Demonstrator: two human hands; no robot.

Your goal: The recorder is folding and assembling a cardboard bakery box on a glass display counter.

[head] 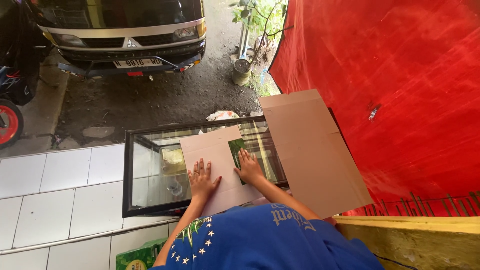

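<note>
Views: 1, a head-worn camera.
Position: above the person's blue shirt [260, 240], which fills the bottom edge.
Direction: steeply downward and forward, over a glass case [150, 175] toward a parked truck [125, 30] at the top.
Distance: close; the left hand [201, 180] and right hand [248, 167] lie just below centre, at arm's length.
Framing: white tiled surface [55, 195] left, red sheet [400, 100] right.
Shared area: none, only 1 view.

Blue shirt [260, 240] — green print, stars
</note>
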